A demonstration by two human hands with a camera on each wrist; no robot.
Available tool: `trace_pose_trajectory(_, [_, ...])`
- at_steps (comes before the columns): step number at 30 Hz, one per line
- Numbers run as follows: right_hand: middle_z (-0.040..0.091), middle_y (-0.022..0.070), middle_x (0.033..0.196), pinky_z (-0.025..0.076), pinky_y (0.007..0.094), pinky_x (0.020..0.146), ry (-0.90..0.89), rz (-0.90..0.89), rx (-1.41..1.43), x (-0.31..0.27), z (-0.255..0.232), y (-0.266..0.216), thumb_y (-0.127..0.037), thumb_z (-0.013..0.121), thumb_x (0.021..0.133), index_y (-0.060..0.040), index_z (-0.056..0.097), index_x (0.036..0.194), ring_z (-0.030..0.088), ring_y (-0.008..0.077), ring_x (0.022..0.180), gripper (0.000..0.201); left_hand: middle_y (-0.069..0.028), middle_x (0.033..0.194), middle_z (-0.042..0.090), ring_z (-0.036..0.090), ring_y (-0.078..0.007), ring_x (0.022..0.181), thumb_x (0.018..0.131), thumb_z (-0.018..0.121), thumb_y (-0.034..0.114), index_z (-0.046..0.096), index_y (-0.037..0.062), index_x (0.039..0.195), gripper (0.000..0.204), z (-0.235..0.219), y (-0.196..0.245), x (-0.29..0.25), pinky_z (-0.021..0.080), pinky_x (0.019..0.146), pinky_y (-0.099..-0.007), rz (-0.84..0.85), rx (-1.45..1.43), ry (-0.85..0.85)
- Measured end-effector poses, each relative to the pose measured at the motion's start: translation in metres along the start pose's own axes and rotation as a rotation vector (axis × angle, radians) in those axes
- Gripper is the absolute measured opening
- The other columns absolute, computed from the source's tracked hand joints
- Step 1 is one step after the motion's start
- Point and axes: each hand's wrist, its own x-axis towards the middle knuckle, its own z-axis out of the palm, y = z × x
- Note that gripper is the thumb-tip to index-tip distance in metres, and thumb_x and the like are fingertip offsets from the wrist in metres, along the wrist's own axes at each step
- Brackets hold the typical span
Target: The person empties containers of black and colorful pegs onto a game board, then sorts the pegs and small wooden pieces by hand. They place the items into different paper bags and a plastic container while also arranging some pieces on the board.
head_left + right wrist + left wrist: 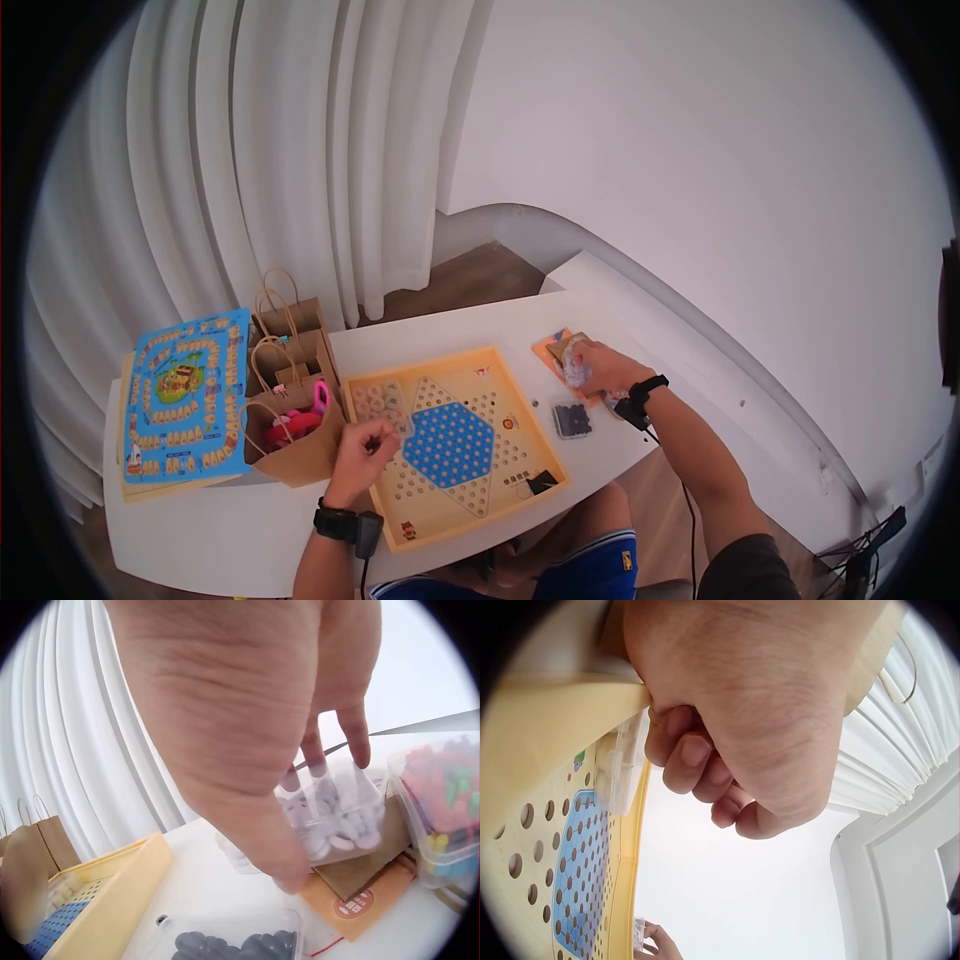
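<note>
In the right wrist view, my right hand grips a clear plastic box of white pieces, thumb on the near side and fingers across the far side. The box is over an orange packet and a brown cardboard piece. Next to it stands a clear box of black pieces. My left hand hovers at the left rim of a yellow game board tray, its fingers loosely curled with nothing in them. Beside that hand, a clear box of round wooden pieces lies in the tray's corner.
Paper bags, one with pink and red things inside, stand left of the tray. A blue printed game board lies at the far left. Right of my right hand is a clear box of colourful pieces. White curtains hang behind the table.
</note>
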Motion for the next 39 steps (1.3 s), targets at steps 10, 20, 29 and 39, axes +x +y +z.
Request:
trace_pose_trajectory(10, [0.062,0.018,0.127,0.053,0.0414,0.098,-0.049,0.044,-0.028,-0.026,-0.01,0.082,-0.022,0.085,0.072,-0.0041,0.064,0.106,0.064,0.0344,0.115,0.043,0.0059,0.062,0.046,0.039,-0.0004,0.059,0.094,0.067,0.001,0.058,-0.0007,0.077,0.019,0.001,-0.002,0.0,0.029,0.053,-0.0229,0.026,0.016,0.002])
trace_pose_trajectory(20, [0.056,0.0173,0.119,0.049,0.046,0.1,0.008,0.076,-0.112,-0.042,0.026,0.097,-0.015,0.091,0.049,-0.0054,0.049,0.114,0.054,0.0411,0.118,0.078,0.0057,0.064,0.047,0.041,-0.0016,0.061,0.094,0.067,0.002,0.057,-0.0013,0.078,0.019,0.003,0.003,-0.001,0.032,0.053,-0.024,0.047,0.02,0.001])
trace_pose_trajectory(29, [0.056,0.0197,0.13,0.047,0.0472,0.105,0.184,-0.054,-0.126,-0.02,-0.03,0.001,-0.017,0.091,0.054,-0.0055,0.05,0.111,0.051,0.0454,0.125,0.071,0.0054,0.067,0.05,0.042,-0.0008,0.063,0.096,0.065,0.003,0.058,-0.0004,0.079,0.019,-0.001,0.003,-0.001,0.032,0.054,-0.0233,0.02,0.049,-0.057])
trace_pose_trajectory(39, [0.053,0.0197,0.142,0.049,0.0452,0.108,0.059,-0.688,-0.181,0.064,0.063,-0.171,-0.02,0.087,0.064,-0.005,0.054,0.129,0.051,0.0404,0.134,0.074,0.006,0.065,0.046,0.039,-0.0016,0.061,0.096,0.065,0.003,0.058,-0.0004,0.08,0.018,0.002,0.001,-0.001,0.031,0.054,-0.0242,0.041,0.029,-0.035])
